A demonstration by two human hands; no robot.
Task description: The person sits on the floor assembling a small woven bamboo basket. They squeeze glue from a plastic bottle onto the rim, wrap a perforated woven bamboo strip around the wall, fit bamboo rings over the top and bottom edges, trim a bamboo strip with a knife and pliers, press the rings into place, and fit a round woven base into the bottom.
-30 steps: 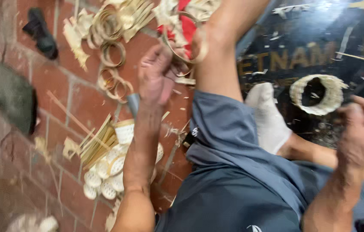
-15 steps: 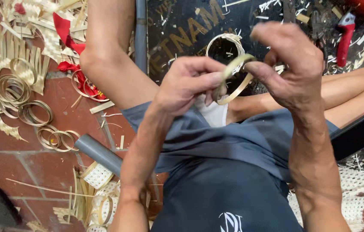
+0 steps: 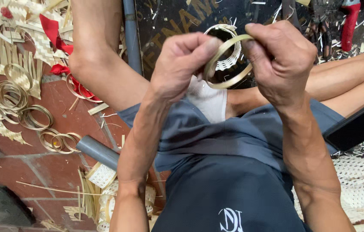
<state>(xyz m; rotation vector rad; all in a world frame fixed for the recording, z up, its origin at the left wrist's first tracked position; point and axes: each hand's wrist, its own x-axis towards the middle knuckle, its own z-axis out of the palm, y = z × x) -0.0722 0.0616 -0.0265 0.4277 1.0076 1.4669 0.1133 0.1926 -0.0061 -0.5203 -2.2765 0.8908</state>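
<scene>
I hold a thin bamboo ring point(image 3: 229, 81) up in front of me with both hands. My left hand point(image 3: 182, 64) pinches its left side between thumb and fingers. My right hand point(image 3: 278, 60) grips its upper right rim. Behind the ring, on a dark board point(image 3: 177, 21), lies a small woven bamboo hoop point(image 3: 232, 58), partly hidden by the ring and my fingers. My legs in grey shorts are folded below.
Several loose bamboo rings point(image 3: 18, 103) and split strips lie on the red tile floor at left, with red cloth scraps point(image 3: 53, 32). A grey pipe point(image 3: 98, 151) runs by my knee. Red-handled pliers point(image 3: 349, 21) lie at top right; woven mat point(image 3: 358, 184) at right.
My left hand came up from the floor at left and met my right hand. Both now hold the bamboo ring, raised and closer to the camera.
</scene>
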